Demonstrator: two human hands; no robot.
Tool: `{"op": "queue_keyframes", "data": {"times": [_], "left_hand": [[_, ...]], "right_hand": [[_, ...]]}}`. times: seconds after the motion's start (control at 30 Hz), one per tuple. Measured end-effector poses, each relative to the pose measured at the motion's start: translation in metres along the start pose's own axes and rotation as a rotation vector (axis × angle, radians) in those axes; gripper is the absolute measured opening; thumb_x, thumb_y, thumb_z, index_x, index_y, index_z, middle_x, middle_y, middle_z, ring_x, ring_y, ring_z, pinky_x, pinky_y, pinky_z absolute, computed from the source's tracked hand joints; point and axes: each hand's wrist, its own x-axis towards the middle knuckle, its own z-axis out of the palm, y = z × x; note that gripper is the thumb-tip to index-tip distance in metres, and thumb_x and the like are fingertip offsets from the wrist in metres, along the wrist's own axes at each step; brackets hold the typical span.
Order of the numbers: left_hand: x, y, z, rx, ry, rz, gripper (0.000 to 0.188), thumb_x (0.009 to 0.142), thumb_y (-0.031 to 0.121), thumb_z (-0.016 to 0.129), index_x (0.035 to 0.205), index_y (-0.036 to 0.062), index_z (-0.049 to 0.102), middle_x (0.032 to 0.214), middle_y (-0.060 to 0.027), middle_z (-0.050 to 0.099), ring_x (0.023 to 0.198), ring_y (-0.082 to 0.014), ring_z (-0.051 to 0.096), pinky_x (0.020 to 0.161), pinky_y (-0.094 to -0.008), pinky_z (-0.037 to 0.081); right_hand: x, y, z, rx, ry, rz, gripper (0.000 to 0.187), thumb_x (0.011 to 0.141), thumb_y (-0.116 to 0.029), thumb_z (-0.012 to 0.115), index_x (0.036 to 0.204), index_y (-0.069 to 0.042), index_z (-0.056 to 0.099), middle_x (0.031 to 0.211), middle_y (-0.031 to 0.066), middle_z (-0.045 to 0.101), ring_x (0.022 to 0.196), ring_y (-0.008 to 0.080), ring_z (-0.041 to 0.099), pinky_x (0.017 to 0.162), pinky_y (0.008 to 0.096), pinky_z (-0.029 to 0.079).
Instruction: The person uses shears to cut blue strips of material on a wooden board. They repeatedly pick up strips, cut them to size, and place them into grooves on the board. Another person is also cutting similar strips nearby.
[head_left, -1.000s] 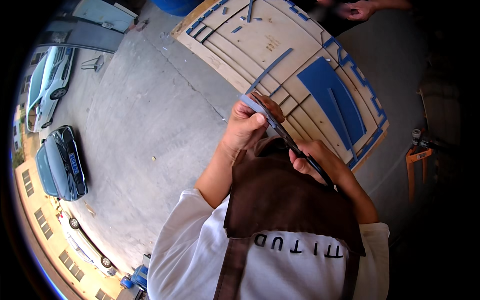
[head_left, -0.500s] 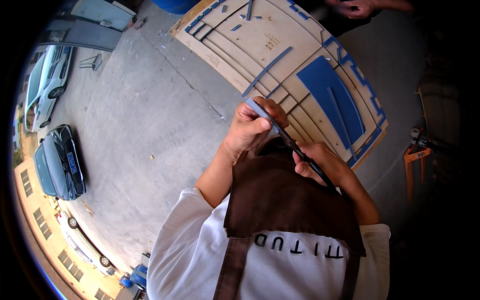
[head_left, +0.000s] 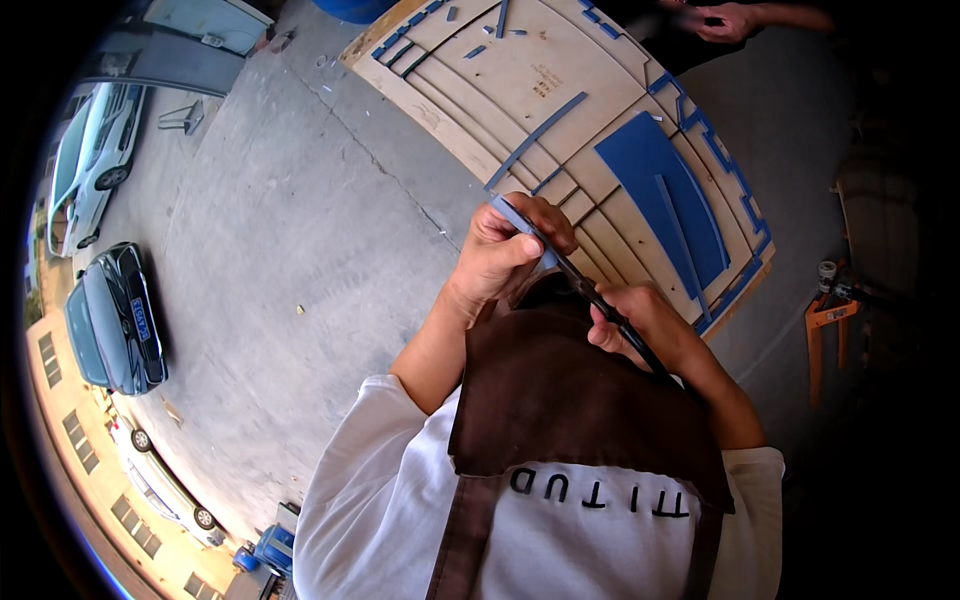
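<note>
My left hand [head_left: 497,258] is closed, its thumb and fingers pinching a narrow pale-blue strip [head_left: 516,217]. A long black handled tool [head_left: 640,345] slants down from that strip toward my apron. Its front end lies at the strip's lower end by my left fingers, and its exact kind cannot be made out. My right hand [head_left: 645,318] is wrapped round the tool. Both hands are in front of my chest, at the near edge of a wooden board [head_left: 590,75] with dark grooves. On the board lie a large blue sheet piece [head_left: 640,165] and a long blue strip [head_left: 540,138].
Several small blue pieces and edge strips lie on the board. At the far right another person's hand [head_left: 728,22] shows beside the board. An orange stand [head_left: 828,318] is to the right. Concrete floor [head_left: 300,210] and parked cars [head_left: 118,318] are at left.
My hands, the strip and the black tool stay almost in the same place. The surroundings shift only slightly in view.
</note>
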Motion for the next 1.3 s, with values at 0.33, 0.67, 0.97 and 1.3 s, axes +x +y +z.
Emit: {"op": "queue_keyframes", "data": {"times": [0.33, 0.67, 0.97, 1.3], "left_hand": [[0.006, 0.011, 0.002, 0.135, 0.067, 0.085, 0.027, 0.083, 0.028, 0.072, 0.093, 0.0078, 0.057, 0.083, -0.0083, 0.059, 0.078, -0.0223, 0.054, 0.071, -0.038, 0.047], [0.002, 0.004, 0.008, 0.131, 0.117, 0.018, 0.024, 0.082, 0.023, 0.073, 0.091, 0.0075, 0.058, 0.081, -0.0081, 0.06, 0.076, -0.0234, 0.056, 0.069, -0.0369, 0.047], [0.0, 0.001, 0.014, 0.132, 0.058, -0.002, 0.02, 0.082, 0.02, 0.072, 0.092, 0.0087, 0.059, 0.077, -0.0085, 0.058, 0.073, -0.023, 0.055, 0.066, -0.0372, 0.045], [0.001, -0.002, 0.017, 0.146, 0.066, 0.012, 0.02, 0.083, 0.022, 0.071, 0.091, 0.0083, 0.059, 0.074, -0.0098, 0.057, 0.07, -0.0235, 0.055, 0.064, -0.0375, 0.044]], "right_hand": [[0.0, 0.001, 0.001, 0.055, 0.024, -0.02, 0.044, 0.082, -0.038, 0.07, 0.07, 0.0, 0.049, 0.06, 0.0163, 0.051, 0.055, 0.0299, 0.051, 0.054, 0.0368, 0.042], [-0.005, 0.007, -0.001, 0.063, -0.044, -0.029, 0.041, 0.086, -0.039, 0.065, 0.078, -0.001, 0.054, 0.065, 0.0157, 0.056, 0.063, 0.0337, 0.058, 0.059, 0.0369, 0.045], [-0.003, -0.005, -0.006, 0.145, -0.115, -0.019, 0.045, 0.089, -0.045, 0.058, 0.083, -0.001, 0.054, 0.072, 0.015, 0.059, 0.068, 0.0306, 0.06, 0.063, 0.0362, 0.046], [0.0, -0.006, -0.007, 0.231, -0.157, 0.026, 0.066, 0.083, -0.069, 0.046, 0.085, -0.003, 0.052, 0.068, 0.0046, 0.049, 0.063, 0.0163, 0.049, 0.059, 0.029, 0.038]]}}
